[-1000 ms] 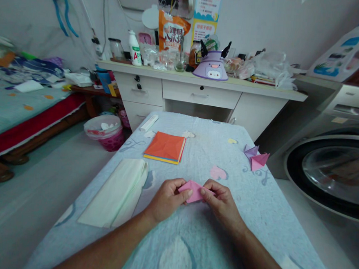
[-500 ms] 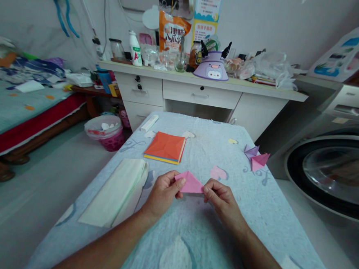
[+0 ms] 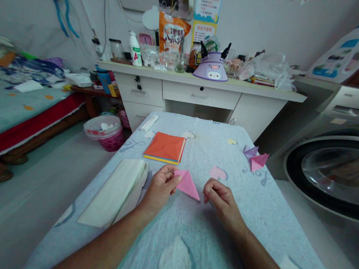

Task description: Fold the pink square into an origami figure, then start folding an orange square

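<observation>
Right hand released pink paper; left hand holds it.

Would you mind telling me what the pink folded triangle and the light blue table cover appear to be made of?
The pink folded triangle, pinched by the left hand, looks like thin matt paper: sharp creases, stiff flat faces. The light blue table cover seems to be terry-like cloth: a nubby, dull pile.
</observation>
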{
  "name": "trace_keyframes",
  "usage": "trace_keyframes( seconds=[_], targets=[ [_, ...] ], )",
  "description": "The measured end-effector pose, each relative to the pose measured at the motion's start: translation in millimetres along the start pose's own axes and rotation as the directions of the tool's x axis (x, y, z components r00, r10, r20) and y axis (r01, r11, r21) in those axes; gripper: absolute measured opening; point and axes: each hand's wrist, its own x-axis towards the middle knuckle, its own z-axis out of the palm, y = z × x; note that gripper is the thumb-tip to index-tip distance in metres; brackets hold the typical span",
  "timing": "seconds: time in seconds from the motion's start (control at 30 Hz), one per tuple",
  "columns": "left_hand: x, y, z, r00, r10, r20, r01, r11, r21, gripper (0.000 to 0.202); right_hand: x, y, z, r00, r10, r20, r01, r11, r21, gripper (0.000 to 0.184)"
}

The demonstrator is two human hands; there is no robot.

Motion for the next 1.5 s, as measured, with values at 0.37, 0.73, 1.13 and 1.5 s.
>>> trace_keyframes(
  seconds=[0.37,0.73,1.13,1.5],
  targets=[
    [-5.2,-0.5,7.5,0.969,-0.044,0.242,0.029,0.997,0.067,0.021,1.7,3.8,5.0,0.960,-0.274,0.053,0.277,0.916,-0.289,0.027],
    [-6.0,-4.3,5.1,0.965,-0.013,0.261,-0.017,0.994,0.111,0.016,3.9,0.6,2.5,0.966,-0.240,0.095,0.256,0.942,-0.219,0.018],
    [-6.9,2.3,3.9,0.970,0.077,0.229,-0.127,0.969,0.211,0.016,2.2,1.8,2.3,0.984,-0.149,0.098,0.160,0.980,-0.121,0.013],
    [-5.8,4.0,2.0,0.961,0.067,0.269,-0.120,0.975,0.187,0.028,1.7,1.6,1.2,0.986,-0.124,0.115,0.134,0.988,-0.081,0.016]
  ],
)
